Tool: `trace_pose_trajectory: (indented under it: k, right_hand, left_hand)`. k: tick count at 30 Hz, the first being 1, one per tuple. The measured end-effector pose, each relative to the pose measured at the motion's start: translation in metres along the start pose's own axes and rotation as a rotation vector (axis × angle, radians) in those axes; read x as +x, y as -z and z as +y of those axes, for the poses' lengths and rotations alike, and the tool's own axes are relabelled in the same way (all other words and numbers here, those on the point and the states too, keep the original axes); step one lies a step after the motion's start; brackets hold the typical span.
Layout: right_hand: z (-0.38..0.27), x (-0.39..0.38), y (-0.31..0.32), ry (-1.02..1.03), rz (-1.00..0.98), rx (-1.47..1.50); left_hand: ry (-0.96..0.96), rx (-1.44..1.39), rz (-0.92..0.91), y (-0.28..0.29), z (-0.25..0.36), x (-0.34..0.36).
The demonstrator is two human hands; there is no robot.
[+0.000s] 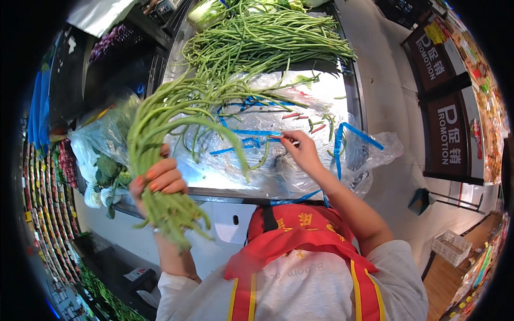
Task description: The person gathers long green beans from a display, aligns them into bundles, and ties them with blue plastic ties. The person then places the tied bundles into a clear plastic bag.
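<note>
A thick bunch of long green beans (147,144) is gripped in my left hand (163,176) at the left, its upper ends arching rightward over the counter. My right hand (300,152) has thumb and finger closed beside a blue strip (251,132) and a small red piece; exactly what they pinch is too small to tell. Crumpled clear plastic (300,171) covers much of the counter beneath, with scattered short red pieces (318,128), bean bits (331,128) and more blue strips (361,136).
A large pile of beans (267,43) and pale leafy vegetables (209,12) lie at the counter's back. Bagged broccoli (110,166) sits left, near product shelves (51,224). Right of the metal counter edge (357,91) are sign boards (444,134), a dustpan (419,200) and a basket (450,246).
</note>
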State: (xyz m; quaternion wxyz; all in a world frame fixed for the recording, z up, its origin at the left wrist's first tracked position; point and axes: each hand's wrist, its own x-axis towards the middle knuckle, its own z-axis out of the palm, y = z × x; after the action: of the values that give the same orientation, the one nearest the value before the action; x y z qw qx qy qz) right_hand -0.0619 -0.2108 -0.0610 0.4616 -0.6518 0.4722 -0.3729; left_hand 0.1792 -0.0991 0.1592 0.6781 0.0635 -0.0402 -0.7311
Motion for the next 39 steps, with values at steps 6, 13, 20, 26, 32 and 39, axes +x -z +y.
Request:
trace_pose_trajectory:
  k: [6,13,20,26,32,39]
  right_hand:
    - [0.037,0.04,-0.001,-0.056,-0.043,-0.126]
    - [0.057,0.047,-0.004,-0.047,-0.065,-0.34]
    - [0.059,0.095,-0.009,0.129,0.024,-0.456]
    - [0.049,0.118,-0.06,0.141,-0.037,-0.796]
    - [0.008,0.136,-0.125,0.062,-0.028,-0.774]
    - [0.005,0.167,-0.16,-0.093,-0.044,-0.728]
  left_hand:
    - [0.073,0.32,-0.3,-0.098,0.049,0.003]
    - [-0.131,0.503,-0.32,-0.198,0.155,0.045]
    - [-0.274,0.697,-0.423,-0.189,0.148,0.076]
    - [-0.21,0.595,-0.225,-0.096,0.138,0.096]
    - [-0.19,0.339,-0.066,-0.023,0.146,0.098]
    - [-0.188,0.312,0.043,0.02,0.147,0.084]
